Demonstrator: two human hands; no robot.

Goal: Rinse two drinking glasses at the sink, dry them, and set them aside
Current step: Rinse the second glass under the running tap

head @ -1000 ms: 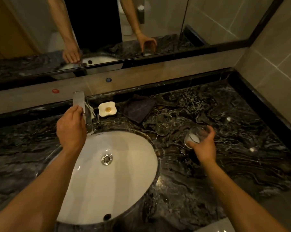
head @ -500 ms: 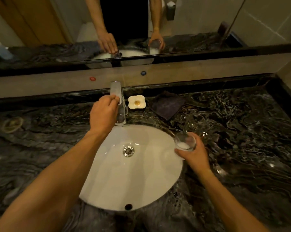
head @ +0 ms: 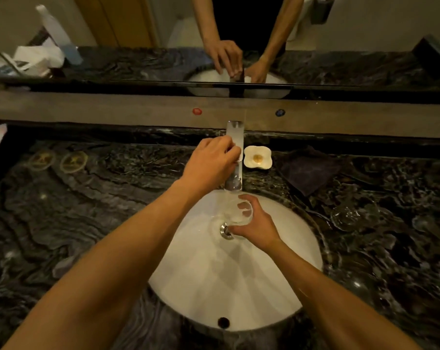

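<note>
My right hand (head: 258,223) grips a clear drinking glass (head: 235,212) inside the white basin (head: 264,286), right under the spout of the chrome tap (head: 235,157), above the drain (head: 226,231). Water runs from the spout into the glass. My left hand (head: 212,162) holds the tap's handle with curled fingers. A second clear glass (head: 347,217) stands on the dark marble counter (head: 87,210) to the right of the basin, hard to make out against the stone.
A dark folded cloth (head: 308,170) lies on the counter right of the tap, next to a small white flower-shaped dish (head: 258,157). Two round coasters (head: 58,160) sit at the far left. A mirror (head: 138,34) runs along the back above a ledge.
My right hand has carried the glass from the basin's right rim to under the spout. Water now flows. My left hand stays on the tap handle.
</note>
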